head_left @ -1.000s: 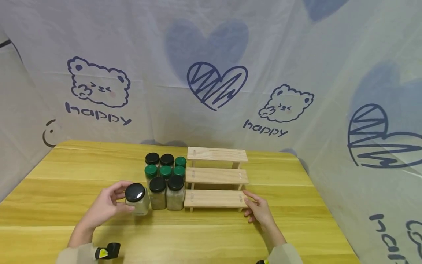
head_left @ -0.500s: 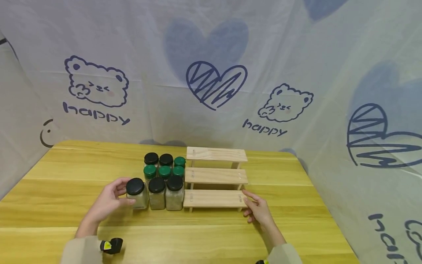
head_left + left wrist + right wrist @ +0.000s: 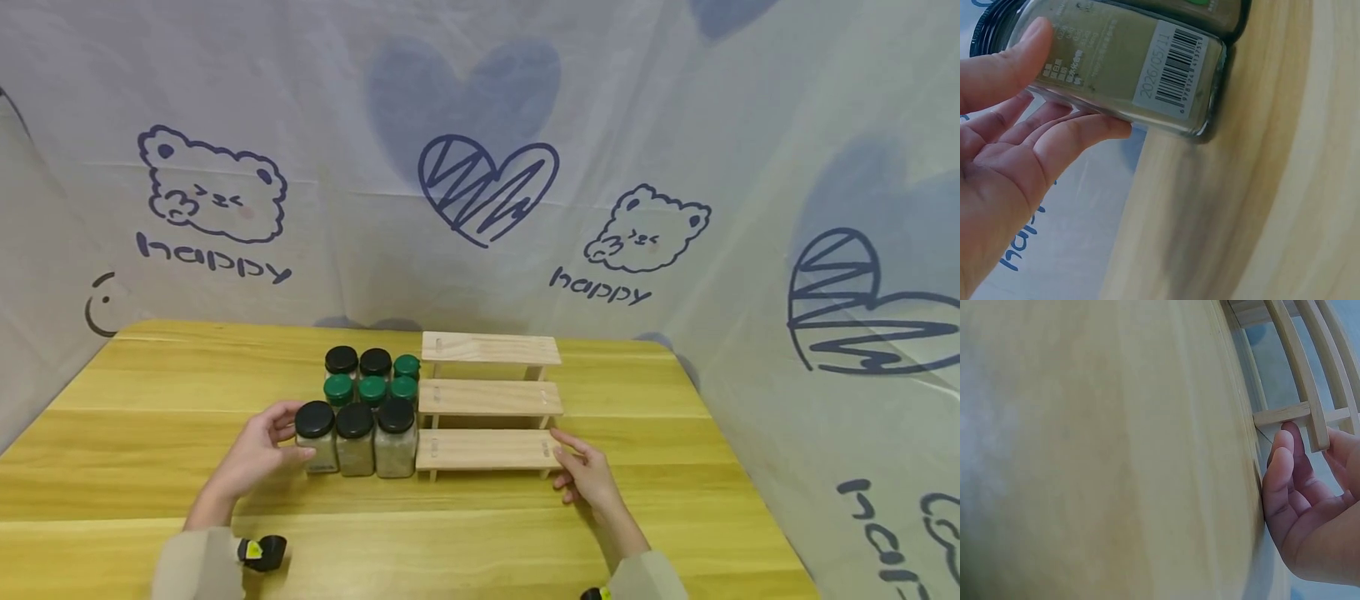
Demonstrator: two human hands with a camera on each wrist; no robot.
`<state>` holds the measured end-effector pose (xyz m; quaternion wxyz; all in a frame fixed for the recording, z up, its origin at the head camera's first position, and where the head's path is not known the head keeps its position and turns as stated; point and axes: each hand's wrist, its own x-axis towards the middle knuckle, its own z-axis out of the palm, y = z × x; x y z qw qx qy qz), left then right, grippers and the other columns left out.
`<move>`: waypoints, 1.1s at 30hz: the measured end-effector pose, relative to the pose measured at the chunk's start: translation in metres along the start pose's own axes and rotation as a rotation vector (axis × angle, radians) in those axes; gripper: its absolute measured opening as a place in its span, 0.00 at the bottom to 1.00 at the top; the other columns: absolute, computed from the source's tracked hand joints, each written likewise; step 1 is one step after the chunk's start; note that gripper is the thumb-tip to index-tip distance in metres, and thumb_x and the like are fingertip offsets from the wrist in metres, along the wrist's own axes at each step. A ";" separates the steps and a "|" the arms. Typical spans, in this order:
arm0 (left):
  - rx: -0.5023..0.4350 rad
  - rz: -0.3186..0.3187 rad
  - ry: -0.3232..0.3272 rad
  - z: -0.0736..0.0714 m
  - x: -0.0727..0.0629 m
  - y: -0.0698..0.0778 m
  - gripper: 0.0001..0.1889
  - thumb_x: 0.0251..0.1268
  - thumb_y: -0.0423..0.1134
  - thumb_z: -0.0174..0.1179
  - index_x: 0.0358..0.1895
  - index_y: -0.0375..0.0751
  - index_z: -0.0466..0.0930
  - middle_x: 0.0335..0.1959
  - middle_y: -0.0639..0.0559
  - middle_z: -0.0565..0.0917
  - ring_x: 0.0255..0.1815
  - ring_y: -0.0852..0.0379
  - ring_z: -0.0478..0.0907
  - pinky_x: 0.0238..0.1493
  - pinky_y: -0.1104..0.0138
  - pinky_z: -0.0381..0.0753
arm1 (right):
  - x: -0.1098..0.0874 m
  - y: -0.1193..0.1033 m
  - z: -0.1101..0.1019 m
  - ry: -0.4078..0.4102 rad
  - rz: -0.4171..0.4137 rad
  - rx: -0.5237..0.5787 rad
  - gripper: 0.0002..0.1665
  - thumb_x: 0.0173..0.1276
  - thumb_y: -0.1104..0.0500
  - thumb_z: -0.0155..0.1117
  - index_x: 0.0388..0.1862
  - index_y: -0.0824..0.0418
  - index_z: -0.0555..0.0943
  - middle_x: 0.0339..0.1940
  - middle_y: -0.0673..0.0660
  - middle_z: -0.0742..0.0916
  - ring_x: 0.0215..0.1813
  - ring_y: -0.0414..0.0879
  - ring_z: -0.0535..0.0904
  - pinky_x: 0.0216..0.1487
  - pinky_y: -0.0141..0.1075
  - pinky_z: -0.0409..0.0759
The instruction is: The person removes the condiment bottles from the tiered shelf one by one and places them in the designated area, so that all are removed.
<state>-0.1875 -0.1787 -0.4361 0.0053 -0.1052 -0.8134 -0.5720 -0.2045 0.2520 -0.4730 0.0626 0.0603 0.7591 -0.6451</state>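
Note:
My left hand (image 3: 258, 446) holds a glass spice jar (image 3: 318, 450) with a black lid, at the left end of the front row of jars. In the left wrist view my thumb lies along the labelled face of this jar (image 3: 1116, 69), with the fingers at its side. A printed barcode label (image 3: 1172, 69) shows near its base. My right hand (image 3: 588, 477) grips the right end of the lowest step of a three-tier wooden rack (image 3: 487, 450). In the right wrist view its fingers sit around the end of the step (image 3: 1317, 428), close to the leg.
Beside the held jar stand two more black-lidded jars (image 3: 356, 446). Behind them are several green-lidded jars (image 3: 372, 390) and two black-lidded ones (image 3: 342, 360), close to the rack's left side. A printed cloth (image 3: 337, 167) hangs behind the wooden table (image 3: 420, 542).
My left hand has brought the jar from in front and left, first tilted, to upright in line with the front row, then slid it right against its neighbour. My right hand stays on the rack.

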 end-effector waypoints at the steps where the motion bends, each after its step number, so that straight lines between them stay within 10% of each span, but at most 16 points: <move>1: 0.000 0.001 0.000 0.000 0.000 -0.001 0.28 0.49 0.24 0.62 0.56 0.23 0.62 0.51 0.30 0.71 0.50 0.39 0.71 0.46 0.70 0.74 | 0.000 0.000 0.000 0.000 -0.001 -0.004 0.21 0.67 0.63 0.53 0.59 0.63 0.71 0.16 0.59 0.80 0.14 0.41 0.74 0.10 0.29 0.71; 22: -0.001 0.000 -0.013 -0.001 -0.004 -0.003 0.35 0.54 0.29 0.61 0.64 0.23 0.53 0.59 0.26 0.62 0.59 0.35 0.61 0.54 0.54 0.67 | 0.003 -0.001 0.004 0.045 -0.019 -0.028 0.21 0.66 0.64 0.53 0.59 0.63 0.71 0.23 0.58 0.80 0.17 0.42 0.73 0.11 0.28 0.71; 28: -0.123 0.166 0.202 -0.002 -0.007 -0.028 0.28 0.53 0.28 0.62 0.58 0.27 0.64 0.55 0.40 0.72 0.52 0.65 0.70 0.47 0.73 0.73 | -0.004 -0.007 0.004 0.118 -0.175 -0.086 0.23 0.64 0.66 0.55 0.58 0.70 0.68 0.37 0.62 0.77 0.27 0.42 0.72 0.20 0.31 0.76; 33: -0.266 0.293 0.321 -0.003 -0.003 -0.065 0.22 0.53 0.32 0.63 0.52 0.30 0.72 0.50 0.41 0.77 0.49 0.58 0.75 0.44 0.72 0.75 | -0.011 -0.014 0.004 0.192 -0.311 -0.134 0.19 0.63 0.67 0.56 0.53 0.73 0.72 0.41 0.66 0.78 0.34 0.40 0.72 0.29 0.28 0.77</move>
